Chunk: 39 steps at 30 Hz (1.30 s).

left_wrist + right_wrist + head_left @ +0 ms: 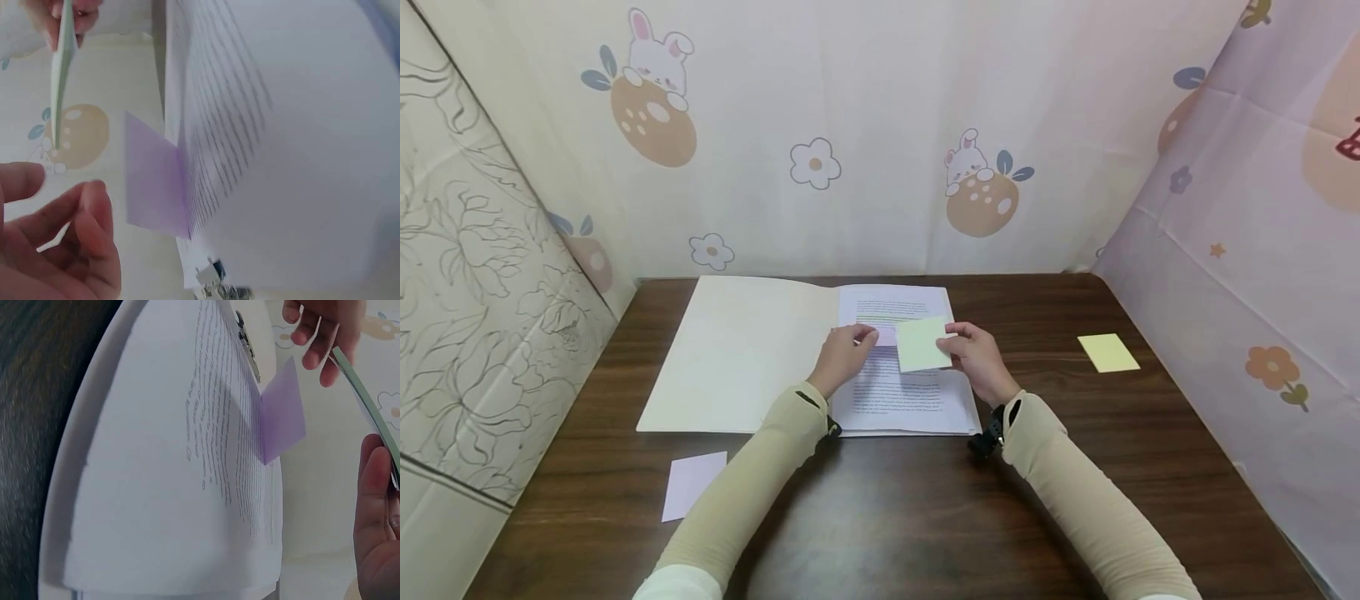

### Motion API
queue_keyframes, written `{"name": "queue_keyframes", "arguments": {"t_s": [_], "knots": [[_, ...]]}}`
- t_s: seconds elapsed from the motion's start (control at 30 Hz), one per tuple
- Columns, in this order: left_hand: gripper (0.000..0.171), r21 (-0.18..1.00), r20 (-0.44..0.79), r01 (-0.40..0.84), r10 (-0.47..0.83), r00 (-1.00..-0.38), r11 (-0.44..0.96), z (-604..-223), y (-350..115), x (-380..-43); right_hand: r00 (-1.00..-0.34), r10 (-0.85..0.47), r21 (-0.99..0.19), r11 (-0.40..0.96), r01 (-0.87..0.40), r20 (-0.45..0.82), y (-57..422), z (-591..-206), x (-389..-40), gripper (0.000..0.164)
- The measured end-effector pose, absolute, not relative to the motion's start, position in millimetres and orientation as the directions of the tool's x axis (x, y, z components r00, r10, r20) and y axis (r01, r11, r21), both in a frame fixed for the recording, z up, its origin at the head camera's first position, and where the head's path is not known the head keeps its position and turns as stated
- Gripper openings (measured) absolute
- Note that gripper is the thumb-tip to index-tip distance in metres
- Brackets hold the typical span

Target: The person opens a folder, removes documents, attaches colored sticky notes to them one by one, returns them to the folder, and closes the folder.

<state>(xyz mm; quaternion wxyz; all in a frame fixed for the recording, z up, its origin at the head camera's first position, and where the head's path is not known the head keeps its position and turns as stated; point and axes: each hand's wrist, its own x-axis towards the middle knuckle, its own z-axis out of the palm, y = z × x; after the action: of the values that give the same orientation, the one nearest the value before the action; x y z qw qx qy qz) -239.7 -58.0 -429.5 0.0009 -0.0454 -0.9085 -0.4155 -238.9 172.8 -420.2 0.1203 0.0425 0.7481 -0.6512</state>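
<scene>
A pad of pale green sticky notes (921, 344) is pinched between the thumb and fingers of my right hand (981, 364), held over the printed page (898, 396). Seen edge-on in the right wrist view, the green pad (370, 406) shows its thickness. My left hand (842, 358) hovers left of the pad, fingers loosely bent; in the left wrist view nothing lies between its thumb and fingers. A purple sticky note (156, 181) sticks to the page by one edge, its free part standing up. In the head view, that note is partly behind the green pad.
The pages lie in an open white folder (737, 358) with a metal clip (215, 278) inside. A purple sticky note or pad (692, 483) lies front left on the dark wooden table (880, 517), partly behind my left sleeve. Yellow sticky notes (1108, 352) lie at the right.
</scene>
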Motion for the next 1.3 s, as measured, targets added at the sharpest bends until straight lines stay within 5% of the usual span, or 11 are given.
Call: {"name": "queue_keyframes", "arguments": {"t_s": [0.43,0.8,1.07,1.3], "knots": [[0.041,0.949,-0.112,-0.063,0.145,-0.983,0.309,-426,-47,-233,-0.969,-0.125,-0.976,0.081,0.203,-0.212,158,-420,-233,0.028],[0.042,0.966,-0.157,-0.123,0.136,-0.978,0.227,-422,-45,-228,-0.979,-0.101,-0.976,0.144,0.161,-0.176,147,-419,-228,0.044],[0.039,0.977,-0.187,-0.165,0.169,-0.968,0.134,-419,-43,-227,-0.995,-0.101,-0.908,0.415,-0.052,0.011,138,-422,-224,0.045],[0.033,0.977,-0.192,-0.173,0.17,-0.967,0.123,-420,-45,-225,-0.927,-0.334,-0.687,0.635,-0.353,0.169,132,-420,-215,0.046]]}}
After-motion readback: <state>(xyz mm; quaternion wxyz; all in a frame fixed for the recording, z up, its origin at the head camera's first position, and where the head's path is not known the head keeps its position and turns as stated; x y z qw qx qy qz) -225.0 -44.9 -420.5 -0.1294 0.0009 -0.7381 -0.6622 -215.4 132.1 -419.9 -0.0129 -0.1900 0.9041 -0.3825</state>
